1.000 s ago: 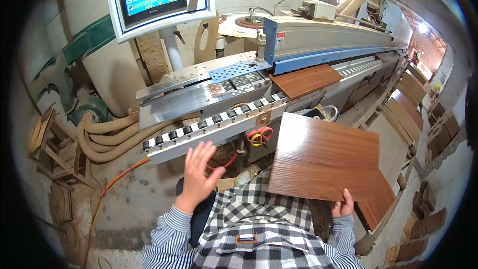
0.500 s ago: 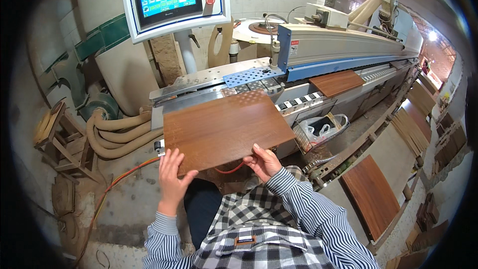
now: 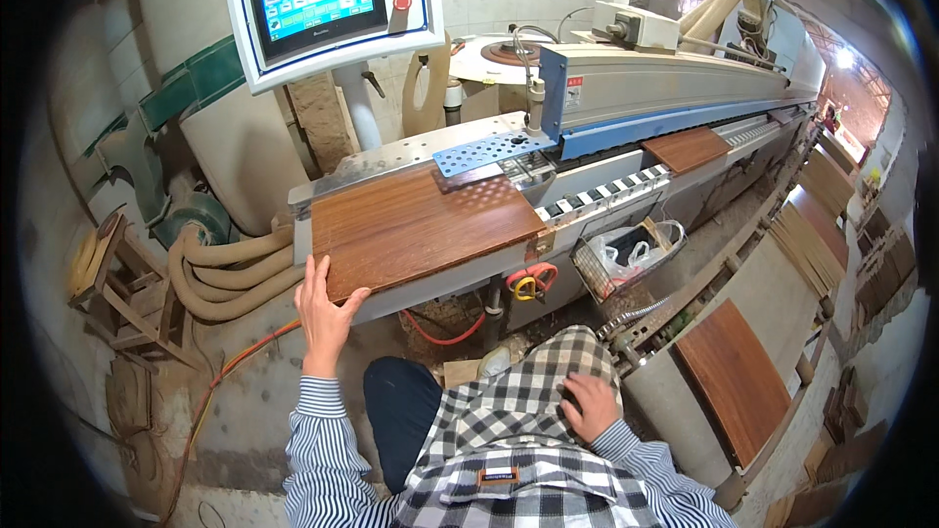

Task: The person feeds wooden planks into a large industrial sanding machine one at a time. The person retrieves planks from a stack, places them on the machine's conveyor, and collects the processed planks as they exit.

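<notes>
A brown wood-grain board [image 3: 421, 230] lies flat on the machine's near-end table, its far edge beneath a blue perforated plate [image 3: 489, 153]. My left hand [image 3: 325, 318] rests at the board's near left corner, thumb and fingers spread along the edges. Away from the board, my right hand [image 3: 590, 407] hovers over the checked apron [image 3: 548, 372], fingers loosely bent and holding nothing. Farther along the machine, a second brown board [image 3: 687, 149] sits partly under the long beam [image 3: 675, 88].
A control panel with a lit screen [image 3: 318, 2] stands at the upper left. A wire basket with plastic bags [image 3: 631, 254] hangs below the machine. To my right, another brown board [image 3: 736, 381] lies on a roller conveyor. Ribbed hoses [image 3: 235, 274] and a wooden stool [image 3: 127, 284] are left.
The board has moved away from me, down onto the table and under the blue plate. My right hand has let go and drawn back; my left stays on it. The second board slid farther along.
</notes>
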